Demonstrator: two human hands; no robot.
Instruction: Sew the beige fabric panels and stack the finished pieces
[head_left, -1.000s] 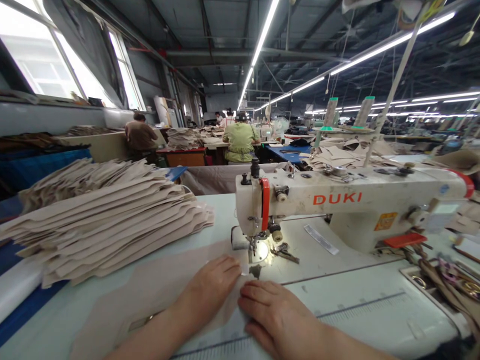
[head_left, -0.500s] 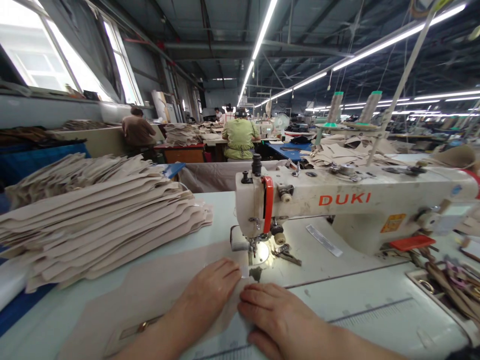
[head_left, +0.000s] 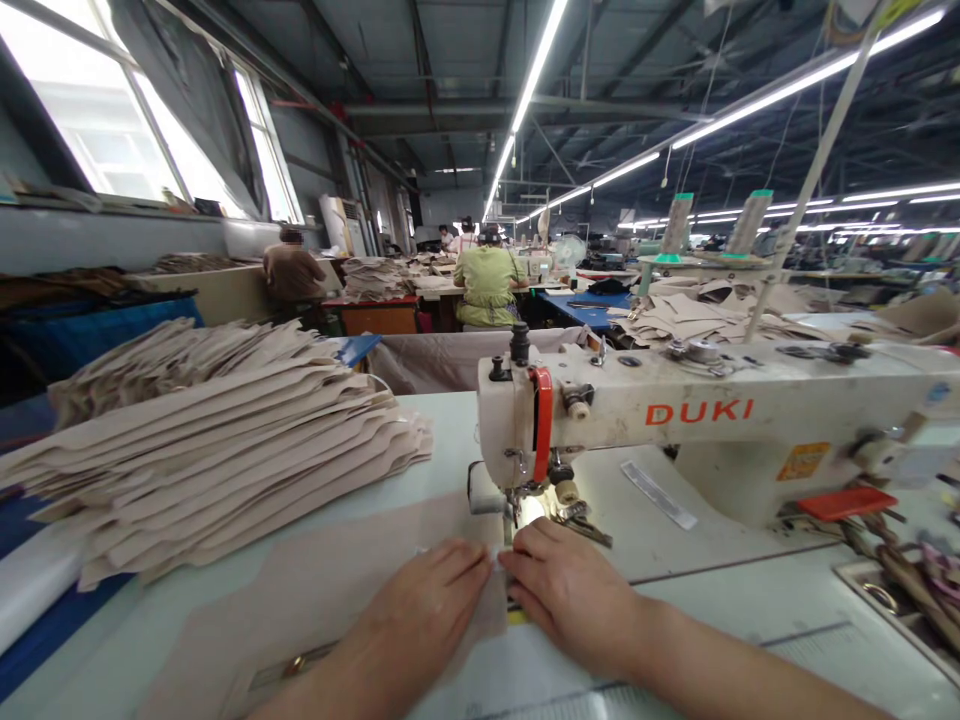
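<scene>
A large beige fabric panel point(head_left: 300, 570) lies flat on the pale table, with a metal-trimmed slot point(head_left: 289, 665) near my left forearm. My left hand point(head_left: 431, 605) rests over the panel's right edge, fingers together and pinching it. Facing it, my right hand point(head_left: 574, 580) has its fingers closed at the same edge. A small whitish bit shows between the fingertips; what it is I cannot tell. Just beyond stands the white sewing machine point(head_left: 600, 410), its needle area lit and close to my right fingertips.
A tall stack of beige fabric pieces point(head_left: 247, 440) fills the table's left. On the right are a tray point(head_left: 892, 610) with straps and rings, and a red lever point(head_left: 847, 502). Thread cones point(head_left: 679, 225) stand behind the machine. Co-workers point(head_left: 487, 280) sit farther back.
My right hand has moved up toward the needle area, its fingers meeting the left hand's fingertips. My left hand has shifted slightly; the view has swung a little left.
</scene>
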